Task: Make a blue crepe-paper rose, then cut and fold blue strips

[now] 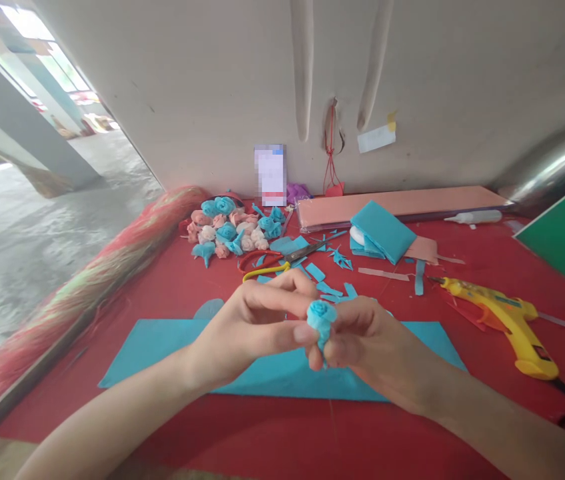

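Blue paper rose (321, 320) sits just below the centre of the frame, pinched by both hands: the left hand's (262, 317) thumb and index finger press its left side, and the right hand's (375, 333) fingertips close on its right side and lower end. Beneath them, a red tabletop (172, 420) fills the lower frame, with a long blue sheet (282, 373) laid across it. Paper roses (227, 230) in blue, pink and white cluster left of centre, near red-and-yellow-handled scissors (285, 262) and blue scraps (315, 272). A yellow glue gun (505, 310) lies at right, below a folded blue stack (385, 230). A pale panel (212, 87) rises behind the table; at the upper left, a grey floor (97, 177) stretches past a slanting pillar (17, 107) toward bright windows (27, 20).
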A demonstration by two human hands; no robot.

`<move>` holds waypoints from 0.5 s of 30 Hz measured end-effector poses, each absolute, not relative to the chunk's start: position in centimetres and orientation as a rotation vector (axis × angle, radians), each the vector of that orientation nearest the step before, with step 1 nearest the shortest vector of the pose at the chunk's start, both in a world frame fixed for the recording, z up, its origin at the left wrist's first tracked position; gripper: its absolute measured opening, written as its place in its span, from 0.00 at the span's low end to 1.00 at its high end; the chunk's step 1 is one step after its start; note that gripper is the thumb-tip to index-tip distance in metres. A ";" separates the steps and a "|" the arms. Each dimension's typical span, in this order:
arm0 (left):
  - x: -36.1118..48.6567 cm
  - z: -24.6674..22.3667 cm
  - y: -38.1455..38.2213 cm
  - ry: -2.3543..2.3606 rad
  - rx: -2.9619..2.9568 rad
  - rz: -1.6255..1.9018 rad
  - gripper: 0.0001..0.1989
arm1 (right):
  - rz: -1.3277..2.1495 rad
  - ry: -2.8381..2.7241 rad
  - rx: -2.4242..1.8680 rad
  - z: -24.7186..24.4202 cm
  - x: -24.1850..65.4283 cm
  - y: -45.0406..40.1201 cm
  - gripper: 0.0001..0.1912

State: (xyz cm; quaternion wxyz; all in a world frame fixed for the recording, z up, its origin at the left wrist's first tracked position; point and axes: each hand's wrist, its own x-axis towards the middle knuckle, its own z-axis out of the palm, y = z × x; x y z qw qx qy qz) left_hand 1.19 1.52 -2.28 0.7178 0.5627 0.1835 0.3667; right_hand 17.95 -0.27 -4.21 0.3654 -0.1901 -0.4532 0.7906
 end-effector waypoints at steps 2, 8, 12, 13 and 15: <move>1.1 -2.4 1.5 0.373 1.213 0.750 0.03 | 2.097 -1.160 -0.447 -4.7 17.8 -0.2 0.06; 1.1 -2.6 1.7 0.380 1.307 0.767 0.05 | 2.193 -1.081 -0.234 -5.4 17.4 -0.2 0.11; 1.3 -2.7 1.8 0.367 1.336 0.754 0.05 | 2.262 -1.049 -0.224 -5.5 17.5 -0.2 0.10; 1.3 -2.8 1.8 0.354 1.332 0.747 0.03 | 2.277 -1.067 -0.215 -5.5 17.5 -0.2 0.10; 1.4 -3.0 1.7 0.320 1.312 0.741 0.03 | 2.201 -1.207 -0.209 -5.8 17.6 -0.3 0.14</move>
